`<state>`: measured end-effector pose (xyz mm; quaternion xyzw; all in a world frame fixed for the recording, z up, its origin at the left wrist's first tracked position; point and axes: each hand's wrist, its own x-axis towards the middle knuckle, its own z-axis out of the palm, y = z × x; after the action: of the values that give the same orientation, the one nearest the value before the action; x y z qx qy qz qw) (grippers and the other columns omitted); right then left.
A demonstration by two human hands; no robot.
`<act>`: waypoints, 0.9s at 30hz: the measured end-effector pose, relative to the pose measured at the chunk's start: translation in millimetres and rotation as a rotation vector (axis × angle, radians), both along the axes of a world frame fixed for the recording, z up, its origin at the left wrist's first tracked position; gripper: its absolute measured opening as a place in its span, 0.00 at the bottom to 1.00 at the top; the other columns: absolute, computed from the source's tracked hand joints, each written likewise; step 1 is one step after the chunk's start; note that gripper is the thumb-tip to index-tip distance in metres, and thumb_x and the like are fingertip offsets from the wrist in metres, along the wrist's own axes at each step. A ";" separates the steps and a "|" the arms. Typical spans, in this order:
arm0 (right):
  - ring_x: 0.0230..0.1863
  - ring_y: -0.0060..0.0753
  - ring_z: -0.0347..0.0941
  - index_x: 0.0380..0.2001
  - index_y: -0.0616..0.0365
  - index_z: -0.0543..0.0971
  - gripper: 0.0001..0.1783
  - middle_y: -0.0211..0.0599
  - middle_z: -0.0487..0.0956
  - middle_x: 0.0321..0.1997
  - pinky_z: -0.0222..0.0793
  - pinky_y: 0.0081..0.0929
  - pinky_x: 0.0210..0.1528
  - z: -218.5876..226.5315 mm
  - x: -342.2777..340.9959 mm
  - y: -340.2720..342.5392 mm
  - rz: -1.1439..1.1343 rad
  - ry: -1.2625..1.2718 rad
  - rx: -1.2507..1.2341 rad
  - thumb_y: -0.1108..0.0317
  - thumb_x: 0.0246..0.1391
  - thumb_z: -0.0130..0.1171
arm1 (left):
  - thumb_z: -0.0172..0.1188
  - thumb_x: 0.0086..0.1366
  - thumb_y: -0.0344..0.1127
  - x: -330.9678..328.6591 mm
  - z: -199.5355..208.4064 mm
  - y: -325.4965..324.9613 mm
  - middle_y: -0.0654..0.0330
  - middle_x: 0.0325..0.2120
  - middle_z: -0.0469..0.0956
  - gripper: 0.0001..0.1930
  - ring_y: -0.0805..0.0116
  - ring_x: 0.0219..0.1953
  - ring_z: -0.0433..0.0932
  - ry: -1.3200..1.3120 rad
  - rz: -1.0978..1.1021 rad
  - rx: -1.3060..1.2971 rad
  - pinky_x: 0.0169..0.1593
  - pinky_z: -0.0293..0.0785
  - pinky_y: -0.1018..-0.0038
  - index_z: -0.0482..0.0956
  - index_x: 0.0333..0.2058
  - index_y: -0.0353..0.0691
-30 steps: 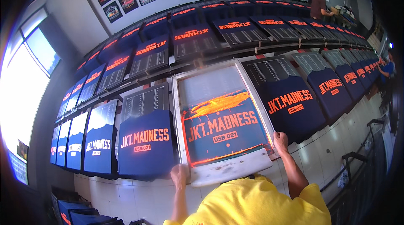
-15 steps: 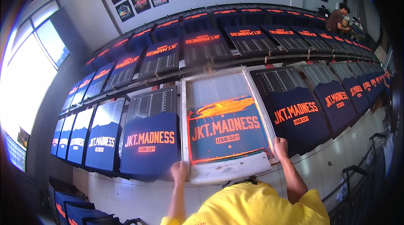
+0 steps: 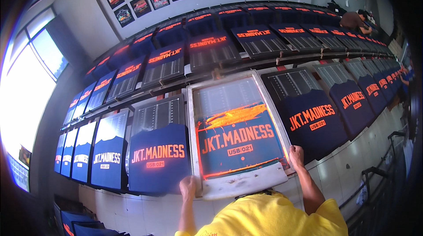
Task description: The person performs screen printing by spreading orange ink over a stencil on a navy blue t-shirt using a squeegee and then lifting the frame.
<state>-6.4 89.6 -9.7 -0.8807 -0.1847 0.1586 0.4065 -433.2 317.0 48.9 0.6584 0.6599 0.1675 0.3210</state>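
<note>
While both hands (image 3: 187, 187) (image 3: 296, 157) grip the screen frame (image 3: 272, 117), orange ink (image 3: 233, 115) inside, streaked across the mesh

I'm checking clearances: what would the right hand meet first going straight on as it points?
Probably the screen frame that the right hand holds, then perhaps the navy shirt beyond, though depth is unclear.

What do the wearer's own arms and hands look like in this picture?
The left hand and right hand are ungloved, and no watch or bracelet shows on either wrist. The forearms are uncovered; a bright yellow top has short, loose sleeves.
</note>
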 end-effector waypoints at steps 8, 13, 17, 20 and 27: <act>0.35 0.65 0.75 0.25 0.68 0.78 0.22 0.61 0.78 0.29 0.68 0.52 0.41 -21.8 -2.5 8.3 -0.025 -0.151 -0.070 0.60 0.60 0.47 | 0.58 0.59 0.39 7.8 11.1 6.6 0.42 0.24 0.79 0.14 0.43 0.31 0.79 0.165 -0.163 0.104 0.37 0.73 0.59 0.83 0.29 0.32; 0.36 0.63 0.77 0.24 0.63 0.79 0.20 0.57 0.79 0.30 0.69 0.53 0.39 -36.8 4.3 4.0 -0.057 -0.102 -0.083 0.59 0.60 0.47 | 0.58 0.60 0.38 10.2 0.0 11.6 0.41 0.18 0.76 0.14 0.44 0.23 0.79 0.096 -0.214 0.226 0.31 0.73 0.60 0.82 0.27 0.29; 0.32 0.62 0.78 0.22 0.63 0.79 0.22 0.57 0.79 0.27 0.71 0.54 0.35 -35.4 1.4 7.4 -0.017 -0.117 -0.062 0.58 0.58 0.46 | 0.56 0.58 0.35 23.1 13.8 1.1 0.39 0.18 0.75 0.13 0.47 0.19 0.77 0.216 -0.241 0.211 0.28 0.71 0.58 0.80 0.25 0.28; 0.32 0.64 0.76 0.20 0.60 0.77 0.20 0.57 0.78 0.25 0.71 0.57 0.38 -38.0 1.1 8.3 -0.050 -0.121 -0.005 0.58 0.57 0.45 | 0.55 0.61 0.33 46.6 45.5 -19.1 0.39 0.20 0.75 0.13 0.43 0.24 0.77 0.380 -0.390 0.278 0.31 0.70 0.56 0.79 0.25 0.26; 0.34 0.63 0.77 0.36 0.60 0.79 0.16 0.55 0.80 0.29 0.72 0.52 0.38 -22.5 -8.8 4.5 -0.080 -0.153 0.185 0.60 0.63 0.48 | 0.52 0.67 0.41 9.3 -28.7 4.2 0.39 0.29 0.78 0.18 0.40 0.35 0.77 0.313 -0.197 0.409 0.39 0.70 0.51 0.80 0.33 0.29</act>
<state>-15.1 94.0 -32.2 -0.8556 -0.1936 0.0566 0.4767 -423.9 321.1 20.2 0.7884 0.5867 0.1614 0.0904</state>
